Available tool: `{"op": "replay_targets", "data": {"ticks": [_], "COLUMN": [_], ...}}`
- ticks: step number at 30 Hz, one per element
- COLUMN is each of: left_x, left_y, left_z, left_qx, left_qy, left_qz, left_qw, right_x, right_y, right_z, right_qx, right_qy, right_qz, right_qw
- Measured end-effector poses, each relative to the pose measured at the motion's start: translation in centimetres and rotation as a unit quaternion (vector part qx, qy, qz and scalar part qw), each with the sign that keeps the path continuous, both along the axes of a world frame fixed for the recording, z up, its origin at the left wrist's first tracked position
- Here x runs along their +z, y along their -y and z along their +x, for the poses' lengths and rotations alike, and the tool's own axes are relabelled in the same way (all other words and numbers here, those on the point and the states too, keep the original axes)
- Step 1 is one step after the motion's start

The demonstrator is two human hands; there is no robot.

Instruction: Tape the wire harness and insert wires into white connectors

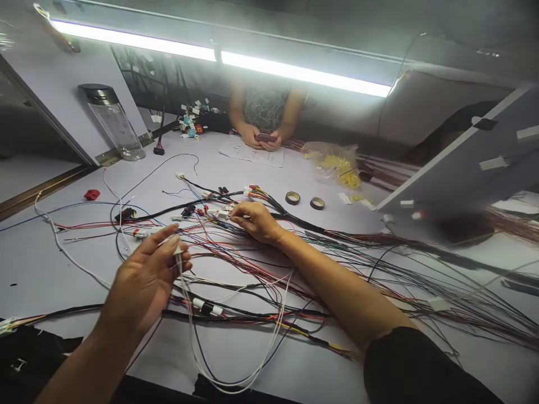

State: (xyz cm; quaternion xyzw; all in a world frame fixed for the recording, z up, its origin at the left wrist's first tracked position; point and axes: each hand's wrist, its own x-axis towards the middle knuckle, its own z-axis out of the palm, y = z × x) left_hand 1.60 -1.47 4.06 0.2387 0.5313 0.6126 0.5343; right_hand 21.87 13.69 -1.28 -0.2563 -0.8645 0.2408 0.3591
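Observation:
My left hand point(147, 275) is raised over the near left of the table, its thumb and fingers pinched on a small white connector point(177, 251). White and dark wires point(197, 359) hang from that connector in a loop toward the table's front edge. Further out, my right hand point(256, 220) reaches into the wire harness point(295, 219), fingertips together at a pale connector point(223, 214). Whether it grips that connector or a wire there cannot be made out. Black connectors point(188, 211) and small red ones lie just left of those fingertips.
Loose wires point(400, 286) spread to the right. Two tape rolls point(292, 197) lie beyond the harness, near a bag of yellow parts point(339, 168). A glass bottle point(115, 123) stands at the back left. Opposite, another person's hands point(265, 137) hold a phone. A lit tube point(303, 73) hangs overhead.

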Motion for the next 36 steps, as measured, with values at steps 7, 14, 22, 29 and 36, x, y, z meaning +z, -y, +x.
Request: {"op": "replay_targets", "data": {"ticks": [7,14,22,29,36], "left_x": [-2.0,-4.1,-3.2,-2.4,-2.1], "left_y": [-6.9,-7.8,-8.1,-8.0,-7.9], "left_z": [3.7,2.7,2.3,2.1,2.4], "left_qx": [-0.051,-0.099,-0.113,-0.144,-0.130], "left_qy": [-0.128,-0.138,-0.047,-0.030,-0.052], "left_qz": [0.025,-0.027,-0.039,-0.042,-0.025], "left_qw": [0.990,0.985,0.992,0.988,0.990], "right_x": [0.0,-1.0,-1.5,-1.1,-1.1], "right_y": [-0.1,-0.2,0.4,1.0,1.2], "right_z": [0.0,0.2,0.1,-0.5,-0.4], "right_qx": [0.018,0.023,0.017,-0.020,-0.030], "right_qy": [0.011,0.014,-0.041,-0.080,-0.080], "right_qz": [-0.021,-0.023,0.046,0.162,0.176], "right_qw": [1.000,0.999,0.998,0.983,0.981]}}
